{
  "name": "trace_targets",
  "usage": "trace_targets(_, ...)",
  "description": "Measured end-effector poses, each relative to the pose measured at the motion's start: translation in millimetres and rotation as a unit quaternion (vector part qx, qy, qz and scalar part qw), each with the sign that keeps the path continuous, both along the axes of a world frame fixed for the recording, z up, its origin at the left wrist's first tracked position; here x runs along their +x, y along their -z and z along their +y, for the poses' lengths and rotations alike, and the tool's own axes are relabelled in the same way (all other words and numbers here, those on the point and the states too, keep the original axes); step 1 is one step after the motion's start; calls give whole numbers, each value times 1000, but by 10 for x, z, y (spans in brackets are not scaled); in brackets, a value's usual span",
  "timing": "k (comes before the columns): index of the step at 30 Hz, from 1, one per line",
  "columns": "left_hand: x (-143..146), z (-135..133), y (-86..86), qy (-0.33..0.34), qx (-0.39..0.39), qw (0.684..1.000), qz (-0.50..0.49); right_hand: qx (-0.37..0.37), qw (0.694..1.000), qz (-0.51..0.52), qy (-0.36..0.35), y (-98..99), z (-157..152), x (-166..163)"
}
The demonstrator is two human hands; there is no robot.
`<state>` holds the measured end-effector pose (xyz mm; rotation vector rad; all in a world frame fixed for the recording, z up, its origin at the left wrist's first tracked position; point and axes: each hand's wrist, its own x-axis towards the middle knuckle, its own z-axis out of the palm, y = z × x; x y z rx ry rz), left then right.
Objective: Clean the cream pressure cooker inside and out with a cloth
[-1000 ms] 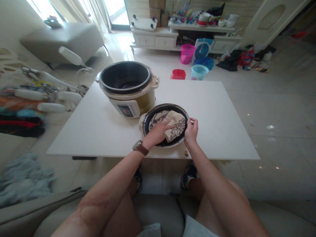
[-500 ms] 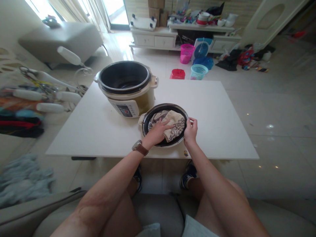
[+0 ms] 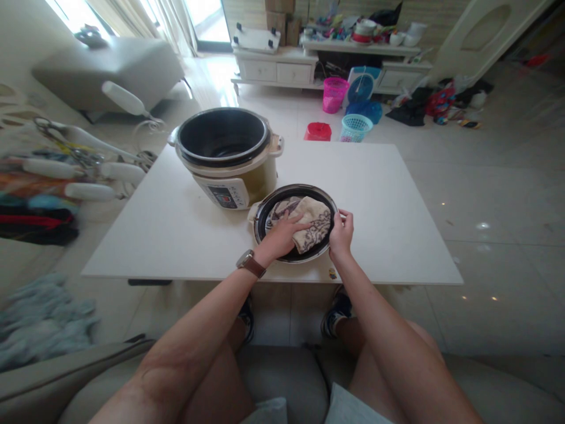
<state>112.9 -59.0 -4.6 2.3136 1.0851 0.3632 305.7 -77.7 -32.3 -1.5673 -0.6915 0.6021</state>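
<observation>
Cloth (image 3: 314, 218), centre of frame, lies inside lid (image 3: 295, 189): likely light, soft; press flat or gather folds. Lid probably stiff, slick, heavier; grip rim. Your left hand (image 3: 282, 235) spreads over cloth; your right hand (image 3: 341, 235) pinches lid's right rim. Count: one cloth, one lid, one cooker (image 3: 256, 182), upper left of centre.

Daylight enters from the overexposed door (image 3: 205, 20), far left; glare on the floor (image 3: 216, 73) before it, small highlights at right. Far right dim; edges stretched and blurred by wide-angle distortion.
</observation>
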Motion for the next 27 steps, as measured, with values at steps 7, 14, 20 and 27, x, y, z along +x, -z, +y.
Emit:
trace_targets(7, -16, 12, 71, 1, 0, 1000, -30, -3, 1000, 1, 2, 1, 5, -2)
trace_targets(14, -8, -6, 33, -8, -12, 1000, -11, -3, 1000, 3, 3, -6, 0, -4)
trace_targets(20, -12, 1, 39, -1, -1, 1000, 0, -7, 1000, 3, 1, -8, -1, -4)
trace_targets(27, -18, -1, 46, 2, 6, 1000, 6, -6, 1000, 4, 2, -7, -8, -10)
